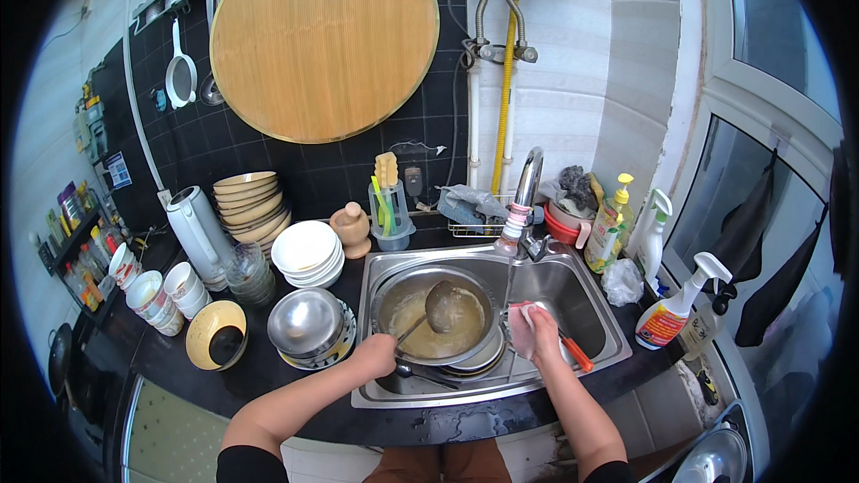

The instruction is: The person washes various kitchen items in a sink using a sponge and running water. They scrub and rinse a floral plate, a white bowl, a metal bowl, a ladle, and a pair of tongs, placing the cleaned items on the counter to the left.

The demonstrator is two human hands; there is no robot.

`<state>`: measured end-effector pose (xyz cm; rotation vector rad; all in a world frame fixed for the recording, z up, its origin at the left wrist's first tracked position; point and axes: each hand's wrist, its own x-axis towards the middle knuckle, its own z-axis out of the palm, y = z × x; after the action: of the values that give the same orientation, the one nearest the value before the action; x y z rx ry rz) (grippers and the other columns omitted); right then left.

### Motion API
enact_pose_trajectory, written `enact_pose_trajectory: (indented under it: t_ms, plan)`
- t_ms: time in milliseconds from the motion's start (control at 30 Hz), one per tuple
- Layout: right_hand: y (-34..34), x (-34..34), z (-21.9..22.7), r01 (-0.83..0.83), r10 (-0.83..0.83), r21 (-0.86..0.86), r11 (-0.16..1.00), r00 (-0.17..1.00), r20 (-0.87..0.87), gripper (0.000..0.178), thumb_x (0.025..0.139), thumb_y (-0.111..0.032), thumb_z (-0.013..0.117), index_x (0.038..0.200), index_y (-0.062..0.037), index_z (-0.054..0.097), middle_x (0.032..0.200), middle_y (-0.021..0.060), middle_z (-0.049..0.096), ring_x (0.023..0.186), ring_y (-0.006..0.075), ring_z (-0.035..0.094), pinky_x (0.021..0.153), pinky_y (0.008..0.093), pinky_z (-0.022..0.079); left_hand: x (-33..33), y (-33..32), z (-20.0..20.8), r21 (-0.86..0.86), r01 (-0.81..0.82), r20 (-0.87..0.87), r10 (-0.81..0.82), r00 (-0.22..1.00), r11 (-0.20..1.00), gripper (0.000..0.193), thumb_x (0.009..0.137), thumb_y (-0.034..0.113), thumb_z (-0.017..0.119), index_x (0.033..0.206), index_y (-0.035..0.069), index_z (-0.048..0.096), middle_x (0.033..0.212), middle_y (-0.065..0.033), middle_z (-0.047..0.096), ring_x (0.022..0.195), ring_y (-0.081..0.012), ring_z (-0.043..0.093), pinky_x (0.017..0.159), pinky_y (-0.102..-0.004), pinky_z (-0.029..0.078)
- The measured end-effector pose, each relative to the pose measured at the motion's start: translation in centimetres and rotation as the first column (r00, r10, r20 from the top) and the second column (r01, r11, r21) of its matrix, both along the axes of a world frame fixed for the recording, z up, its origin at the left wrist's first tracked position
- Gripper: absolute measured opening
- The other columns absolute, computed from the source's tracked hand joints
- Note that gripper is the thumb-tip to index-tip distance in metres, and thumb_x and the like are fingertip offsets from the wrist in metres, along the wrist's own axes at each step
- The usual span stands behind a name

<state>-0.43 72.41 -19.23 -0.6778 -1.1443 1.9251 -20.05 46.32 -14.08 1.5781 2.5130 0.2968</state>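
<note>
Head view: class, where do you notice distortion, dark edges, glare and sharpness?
In the head view, the front edge of the counter bows; head view corners fall to black; head view highlights glint on the upturned metal bowl and faucet; the head view shows the ladle reasonably sharp.

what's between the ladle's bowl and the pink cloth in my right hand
In the head view, cloudy liquid, then the right wall of the steel pot, lie between the ladle and the pink cloth in your right hand.
</note>
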Motion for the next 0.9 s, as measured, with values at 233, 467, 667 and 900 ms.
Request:
enact_pose_trajectory:
  t_ms: [233,467,667,900]
  plan:
    - [-0.2,1.0,0.7,0.053,-0.052,-0.022,0.998,0.998,0.046,0.025,0.087,-0.017,0.050,0.106,-0.0019,0.057,0.099,0.0073,0.059,0.090,0.0156,0.056,0.080,0.0263,0.045,0.2,-1.0,1.0,0.199,-0.215,0.081,0.203,0.976,0.956,0.011,0.075,0.001,0.051,0.083,-0.002,0.045,0.075,-0.0246,0.058,0.077,-0.0412,0.057,0.068,-0.0486,0.045]
    - [0.9,2.0,0.3,0.084,-0.085,-0.030,0.996,0.996,-0.018,0.024,0.088,-0.017,0.050,0.105,-0.0026,0.057,0.097,0.0066,0.059,0.088,0.0143,0.056,0.078,0.0253,0.045,1.1,-1.3,1.3,0.324,-0.212,0.044,0.210,0.977,0.922,0.020,0.078,0.019,0.059,0.088,0.002,0.058,0.074,-0.0203,0.061,0.073,-0.0377,0.059,0.066,-0.0459,0.046]
    - [2.1,2.0,0.6,0.204,-0.196,0.101,0.974,0.977,-0.081,0.028,0.089,-0.017,0.051,0.112,-0.0021,0.054,0.100,0.0062,0.060,0.090,0.0136,0.057,0.078,0.0253,0.046,3.3,1.5,2.6,0.356,-0.150,0.103,0.120,0.987,0.922,0.023,0.079,0.026,0.058,0.089,0.006,0.064,0.073,-0.0187,0.061,0.071,-0.0364,0.059,0.063,-0.0433,0.047]
    - [0.2,0.7,4.0,0.033,-0.507,0.925,0.379,0.844,0.178,0.030,0.086,-0.016,0.054,0.116,-0.0130,0.057,0.111,0.0027,0.060,0.111,0.0229,0.048,0.095,0.0355,0.034,6.0,6.1,0.5,0.389,-0.158,0.296,0.040,0.954,0.908,0.027,0.080,0.031,0.058,0.087,0.006,0.065,0.068,-0.0182,0.060,0.066,-0.0335,0.060,0.060,-0.0401,0.046]
